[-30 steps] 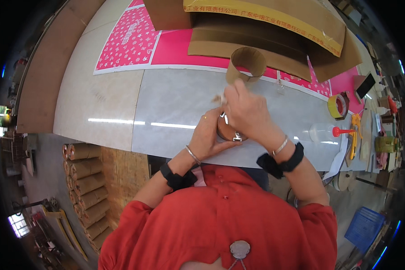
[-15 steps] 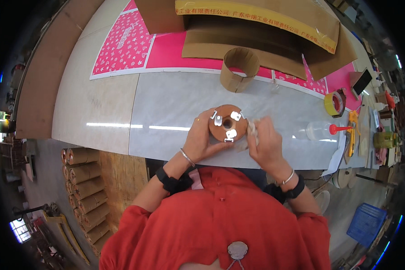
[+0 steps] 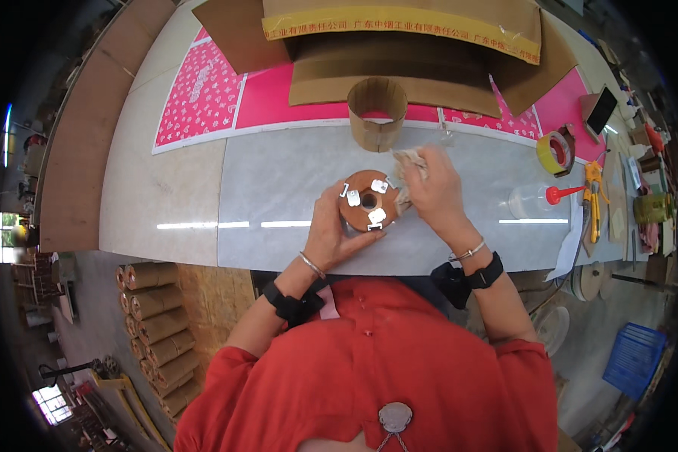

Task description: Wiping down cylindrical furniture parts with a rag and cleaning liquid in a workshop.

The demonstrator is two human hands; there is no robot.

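Observation:
My left hand (image 3: 333,231) grips a brown round disc (image 3: 368,200) from its left and lower side, just above the pale grey table (image 3: 279,181). The disc has a centre hole and three small white tabs on its face. My right hand (image 3: 434,188) is closed on a crumpled light cloth (image 3: 410,162) and presses it against the disc's right edge. A short brown cardboard ring (image 3: 377,113) stands upright on the table just beyond the disc.
Pink printed sheets (image 3: 203,90) and flat cardboard boxes (image 3: 399,45) lie at the table's far side. To the right are a yellow tape roll (image 3: 553,151), a clear bottle with a red nozzle (image 3: 539,200) and yellow-handled pliers (image 3: 595,200). Cardboard tubes (image 3: 154,331) are stacked below left.
My right hand moved from over the disc, down toward me, then up to the disc's right edge with the cloth. The disc's face, hidden at first, now shows.

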